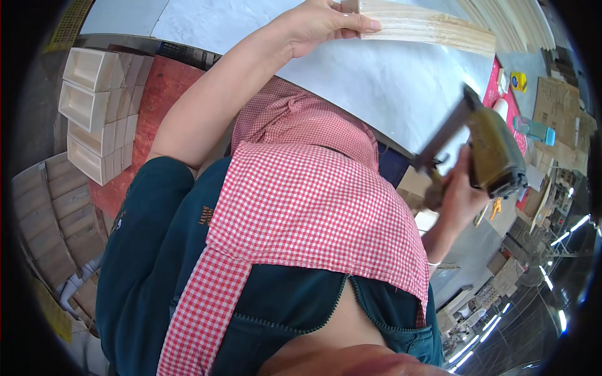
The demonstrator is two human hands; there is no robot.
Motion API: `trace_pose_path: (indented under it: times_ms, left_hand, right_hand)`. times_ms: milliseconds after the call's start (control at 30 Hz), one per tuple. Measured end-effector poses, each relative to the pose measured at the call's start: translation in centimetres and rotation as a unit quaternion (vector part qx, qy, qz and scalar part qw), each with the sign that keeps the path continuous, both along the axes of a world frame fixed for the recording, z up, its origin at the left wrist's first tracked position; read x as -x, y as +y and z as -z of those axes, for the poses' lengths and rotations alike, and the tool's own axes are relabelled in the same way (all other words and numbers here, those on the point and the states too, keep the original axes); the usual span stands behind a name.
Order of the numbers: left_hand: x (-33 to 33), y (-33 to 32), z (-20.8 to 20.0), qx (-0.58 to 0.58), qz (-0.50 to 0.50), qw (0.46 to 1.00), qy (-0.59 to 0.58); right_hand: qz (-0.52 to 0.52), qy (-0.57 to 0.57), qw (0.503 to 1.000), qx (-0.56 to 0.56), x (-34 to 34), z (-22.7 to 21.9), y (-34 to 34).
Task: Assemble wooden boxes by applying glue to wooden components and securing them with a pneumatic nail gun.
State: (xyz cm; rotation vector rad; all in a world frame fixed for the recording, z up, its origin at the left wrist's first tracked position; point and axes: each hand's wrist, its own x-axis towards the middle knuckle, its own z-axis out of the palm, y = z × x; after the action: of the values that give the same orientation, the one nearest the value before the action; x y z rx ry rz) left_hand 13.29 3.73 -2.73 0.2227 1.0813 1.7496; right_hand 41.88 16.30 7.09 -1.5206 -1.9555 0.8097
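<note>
At the far side of the white tabletop (357,81), my left hand (323,25) is closed around the end of a pale wooden board (433,28). My thumb lies on the board, and a short wooden piece (350,6) meets it at that end. On the right, my right hand (463,197) grips a nail gun (495,147) with a yellow-brown body and a dark magazine. The gun is slightly blurred and held apart from the board, over the table's right side.
Several light wooden boxes (88,106) are stacked at the left on a red surface (166,94). More wooden strips (517,22) lie at the far right. A greenish bottle (534,130), orange-handled scissors (496,207) and cardboard (558,103) are beyond the gun.
</note>
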Motion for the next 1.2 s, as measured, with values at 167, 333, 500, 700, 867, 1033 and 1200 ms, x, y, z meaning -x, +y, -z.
trace_pose_path:
  times_ms: [167,333,500,700,867,1033,1200]
  left_hand:
    - [1.3,-2.2,0.5,0.047,-0.003,0.991,0.124]
    - [4.5,-5.0,2.3,0.077,0.057,0.938,0.333]
    - [5.9,-7.3,3.3,0.111,0.082,0.911,0.389]
    - [5.0,-8.4,4.4,0.226,-0.010,0.871,0.436]
    - [2.5,-9.1,3.4,0.263,-0.085,0.872,0.404]
    - [0.5,-13.2,2.5,0.282,-0.219,0.852,0.381]
    - [-2.6,-11.4,-1.0,0.342,-0.172,0.756,0.531]
  right_hand:
    - [-0.087,-0.197,0.971,-0.106,-8.0,3.6,11.5]
    - [-0.086,-0.379,0.896,-0.216,-16.1,12.2,21.5]
    - [-0.016,-0.457,0.867,-0.197,-17.9,15.0,24.0]
    - [-0.020,-0.472,0.843,-0.257,-12.1,10.1,26.3]
    - [-0.030,-0.232,0.910,-0.343,-6.2,14.5,37.0]
    - [0.007,-0.329,0.914,-0.239,-0.9,16.5,41.7]
    - [0.037,-0.249,0.955,-0.159,-3.3,16.9,44.5]
